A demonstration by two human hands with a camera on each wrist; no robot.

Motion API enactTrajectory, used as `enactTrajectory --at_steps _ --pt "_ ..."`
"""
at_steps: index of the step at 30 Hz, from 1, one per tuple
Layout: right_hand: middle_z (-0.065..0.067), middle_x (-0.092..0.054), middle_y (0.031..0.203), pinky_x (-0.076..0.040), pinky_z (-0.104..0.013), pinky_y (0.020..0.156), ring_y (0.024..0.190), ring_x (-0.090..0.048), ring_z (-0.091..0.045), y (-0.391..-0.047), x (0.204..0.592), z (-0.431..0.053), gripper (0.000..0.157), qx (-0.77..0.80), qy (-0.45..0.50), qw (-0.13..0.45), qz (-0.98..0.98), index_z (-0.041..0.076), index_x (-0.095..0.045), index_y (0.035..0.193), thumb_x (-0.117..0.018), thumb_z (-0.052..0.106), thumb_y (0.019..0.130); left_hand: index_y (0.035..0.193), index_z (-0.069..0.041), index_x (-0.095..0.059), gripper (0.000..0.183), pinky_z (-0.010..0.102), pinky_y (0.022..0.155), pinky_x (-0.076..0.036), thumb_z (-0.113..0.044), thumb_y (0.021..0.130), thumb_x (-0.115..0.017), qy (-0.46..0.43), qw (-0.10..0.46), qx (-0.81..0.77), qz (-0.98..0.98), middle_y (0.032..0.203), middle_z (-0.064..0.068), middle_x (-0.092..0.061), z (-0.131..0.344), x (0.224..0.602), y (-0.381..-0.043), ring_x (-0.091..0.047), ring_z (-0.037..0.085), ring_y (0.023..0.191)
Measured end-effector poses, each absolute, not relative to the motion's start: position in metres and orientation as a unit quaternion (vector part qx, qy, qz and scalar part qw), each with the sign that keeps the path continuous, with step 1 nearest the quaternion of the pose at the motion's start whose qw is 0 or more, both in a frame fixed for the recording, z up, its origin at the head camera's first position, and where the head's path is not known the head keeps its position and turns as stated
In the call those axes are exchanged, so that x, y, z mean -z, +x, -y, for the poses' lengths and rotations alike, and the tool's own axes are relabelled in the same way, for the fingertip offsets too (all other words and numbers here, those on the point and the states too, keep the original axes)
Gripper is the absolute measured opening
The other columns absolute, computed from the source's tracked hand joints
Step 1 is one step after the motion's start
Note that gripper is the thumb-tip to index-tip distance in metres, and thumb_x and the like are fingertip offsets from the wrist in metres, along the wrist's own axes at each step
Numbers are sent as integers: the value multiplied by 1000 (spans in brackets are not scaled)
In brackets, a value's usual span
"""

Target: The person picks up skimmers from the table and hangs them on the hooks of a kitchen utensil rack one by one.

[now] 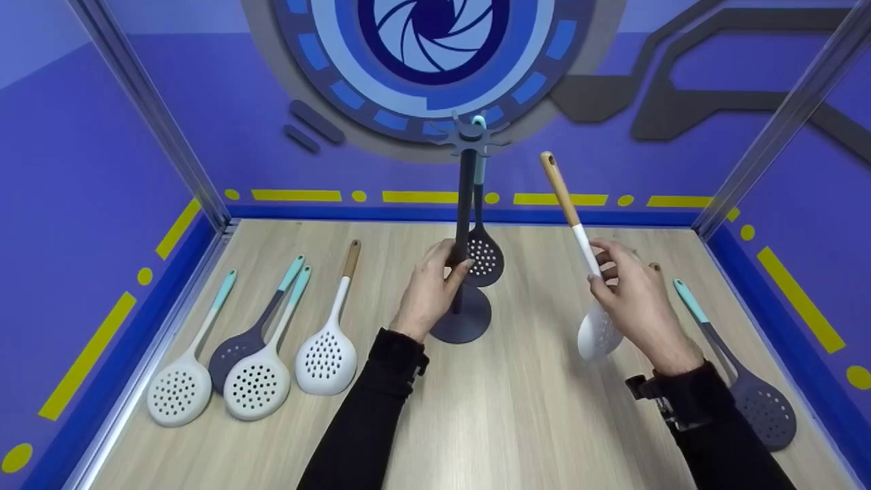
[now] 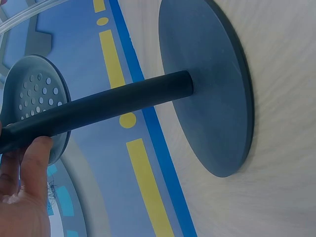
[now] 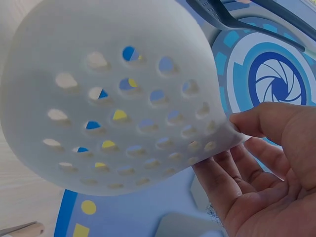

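My left hand point(image 1: 430, 286) grips the pole of a black utensil stand point(image 1: 467, 197), which has a round base and a hooked top. From the stand's far side hangs a dark grey skimmer point(image 1: 484, 255) with a mint handle; the left wrist view shows its perforated head behind the pole. To the right of the stand, my right hand point(image 1: 633, 299) pinches a white skimmer point(image 1: 586, 248) by its neck. Its wooden handle points up and its perforated head point(image 3: 108, 98) hangs down, tilted, above the table.
Several skimmers lie on the left of the wooden table point(image 1: 517, 422): white ones point(image 1: 178, 391), some mint-handled, one wooden-handled point(image 1: 326, 361), and a dark grey one point(image 1: 231, 354). On the right lies another dark grey skimmer point(image 1: 765, 408); a wooden handle tip point(image 1: 654, 267) shows behind my right hand.
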State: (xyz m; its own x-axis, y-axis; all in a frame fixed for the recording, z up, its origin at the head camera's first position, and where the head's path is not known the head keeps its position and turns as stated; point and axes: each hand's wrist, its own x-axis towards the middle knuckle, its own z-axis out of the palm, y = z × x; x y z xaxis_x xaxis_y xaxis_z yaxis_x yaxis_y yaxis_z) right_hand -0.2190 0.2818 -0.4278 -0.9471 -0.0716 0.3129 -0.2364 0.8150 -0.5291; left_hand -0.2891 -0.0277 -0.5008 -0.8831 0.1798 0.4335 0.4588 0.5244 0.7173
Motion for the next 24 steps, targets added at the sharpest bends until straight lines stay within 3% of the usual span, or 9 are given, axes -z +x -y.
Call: enactTrajectory --at_steps 15,24 --pt "-11 -62 120 -59 -48 83 102 -69 -28 -221 419 -276 56 -314 71 139 937 17 -43 147 -61 6 95 126 -23 -58 30 33 88 -57 -38 100 -57 -196 162 450 856 108 -13 -59 28 501 -289 -60 1 101" --pt "-12 -59 124 -58 -51 89 112 -64 -29 -221 415 -273 57 -324 63 137 934 21 -42 148 -58 5 96 126 -21 -58 32 38 89 -57 -39 100 -57 -201 164 455 852 109 -11 -59 28 500 -289 -60 2 101"
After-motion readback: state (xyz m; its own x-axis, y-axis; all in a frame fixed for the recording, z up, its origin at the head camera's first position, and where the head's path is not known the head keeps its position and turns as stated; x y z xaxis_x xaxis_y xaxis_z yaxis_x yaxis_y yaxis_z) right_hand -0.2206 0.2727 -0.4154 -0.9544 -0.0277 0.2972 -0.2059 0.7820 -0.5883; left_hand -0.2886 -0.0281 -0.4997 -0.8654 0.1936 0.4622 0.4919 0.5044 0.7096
